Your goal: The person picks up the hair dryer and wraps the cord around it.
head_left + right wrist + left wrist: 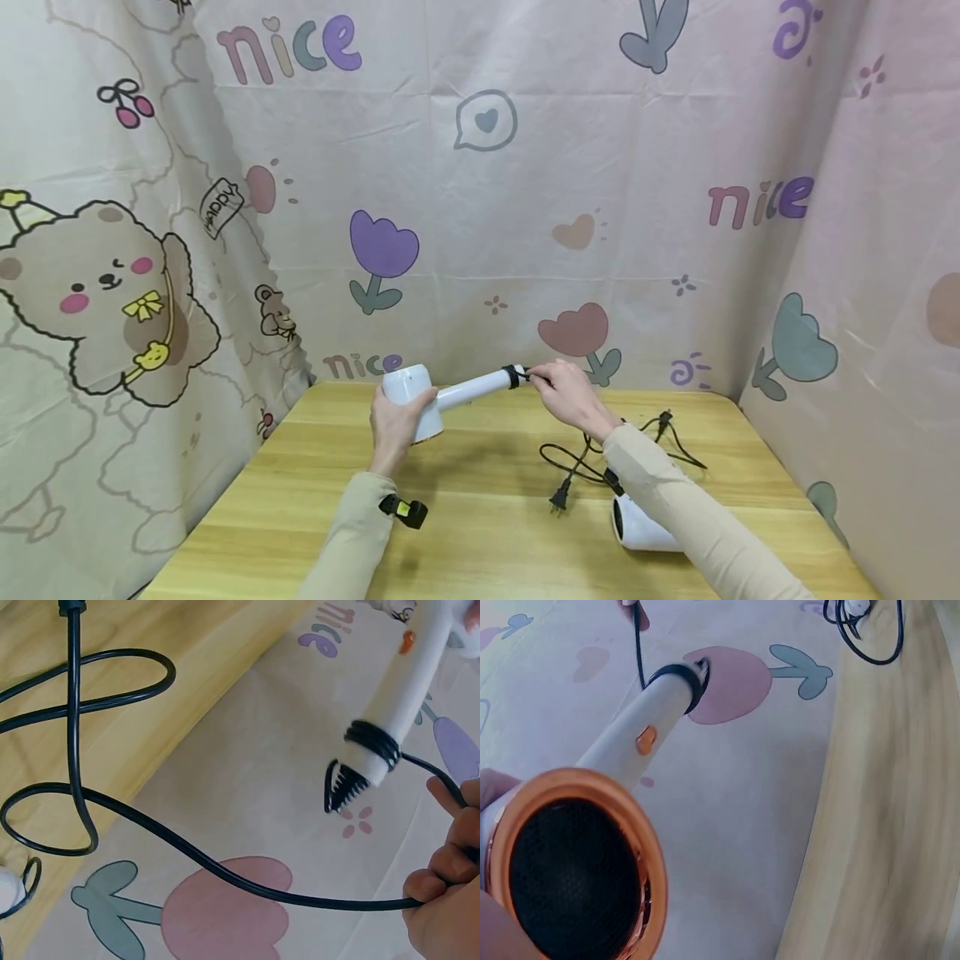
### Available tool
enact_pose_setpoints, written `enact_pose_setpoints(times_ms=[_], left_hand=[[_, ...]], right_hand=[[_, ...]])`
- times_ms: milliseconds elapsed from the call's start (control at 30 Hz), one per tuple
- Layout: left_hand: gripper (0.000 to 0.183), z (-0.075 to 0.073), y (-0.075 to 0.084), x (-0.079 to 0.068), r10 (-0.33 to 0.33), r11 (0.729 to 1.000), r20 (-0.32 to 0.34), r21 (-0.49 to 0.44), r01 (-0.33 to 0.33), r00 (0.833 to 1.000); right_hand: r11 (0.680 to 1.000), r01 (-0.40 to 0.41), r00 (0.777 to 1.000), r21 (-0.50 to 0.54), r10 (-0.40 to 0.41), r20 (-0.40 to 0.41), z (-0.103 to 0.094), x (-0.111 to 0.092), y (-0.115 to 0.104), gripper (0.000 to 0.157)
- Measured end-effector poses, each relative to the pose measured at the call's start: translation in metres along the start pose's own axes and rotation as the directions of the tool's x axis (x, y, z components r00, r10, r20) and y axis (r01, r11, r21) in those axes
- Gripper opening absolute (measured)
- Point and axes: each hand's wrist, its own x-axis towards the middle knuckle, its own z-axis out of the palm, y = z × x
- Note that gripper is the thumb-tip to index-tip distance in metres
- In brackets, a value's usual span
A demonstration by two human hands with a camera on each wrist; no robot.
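Observation:
My left hand (393, 423) grips the barrel of a white hair dryer (472, 392) and holds it above the table, with its handle pointing right. In the left wrist view, the dryer's round dark grille (574, 877) has a copper-coloured rim. Near the handle's end, black power cord (373, 744) is wound round it in several turns. My right hand (572, 397) holds the cord just beyond the handle's end, its fingers curled round it. From there, a loose length of cord (247, 883) runs down to the table.
A second white cylindrical appliance (648, 531) lies on the wooden table (480, 542), partly hidden by the right forearm. Loops of black cord lie near it, with a two-pin plug (559, 497) and another plug (665, 418). Patterned cloth (480, 208) hangs behind and at both sides.

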Motion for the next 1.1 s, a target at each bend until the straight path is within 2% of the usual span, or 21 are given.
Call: enact_pose_setpoints(times_ms=[200, 333, 500, 733, 833, 967, 1100], left_hand=[[0.094, 0.006, 0.005, 0.002, -0.012, 0.995, -0.053, -0.097, 0.007, 0.999], [0.088, 0.006, 0.006, 0.003, -0.043, 0.982, -0.075, -0.187, 0.028, 0.996], [0.074, 0.003, 0.004, 0.005, -0.118, 0.935, -0.081, -0.345, 0.083, 0.99], [0.075, -0.003, 0.004, 0.009, -0.236, 0.871, -0.024, -0.448, 0.2, 0.972], [0.073, -0.005, 0.005, 0.008, -0.268, 0.839, 0.017, -0.487, 0.242, 0.963], [0.073, -0.008, 0.006, 0.008, -0.292, 0.809, 0.057, -0.517, 0.278, 0.955], [0.074, -0.011, 0.009, 0.007, -0.31, 0.788, 0.086, -0.534, 0.306, 0.947]], right_hand=[[0.99, 0.083, 0.995, -0.115, -0.076, 0.06, 0.001, 0.0, -0.002, 0.028], [0.987, 0.102, 0.992, -0.126, -0.091, 0.09, 0.0, -0.002, 0.002, 0.03], [0.985, 0.116, 0.989, -0.128, -0.102, 0.109, -0.003, -0.008, 0.013, 0.029], [0.987, 0.12, 0.986, -0.107, -0.106, 0.128, -0.006, -0.009, 0.018, 0.029], [0.992, 0.096, 0.987, -0.08, -0.085, 0.134, -0.008, -0.009, 0.02, 0.029], [1.0, 0.009, 0.988, 0.001, -0.009, 0.153, -0.011, -0.011, 0.029, 0.029], [0.994, -0.08, 0.972, 0.078, 0.06, 0.227, -0.014, -0.011, 0.042, 0.029]])
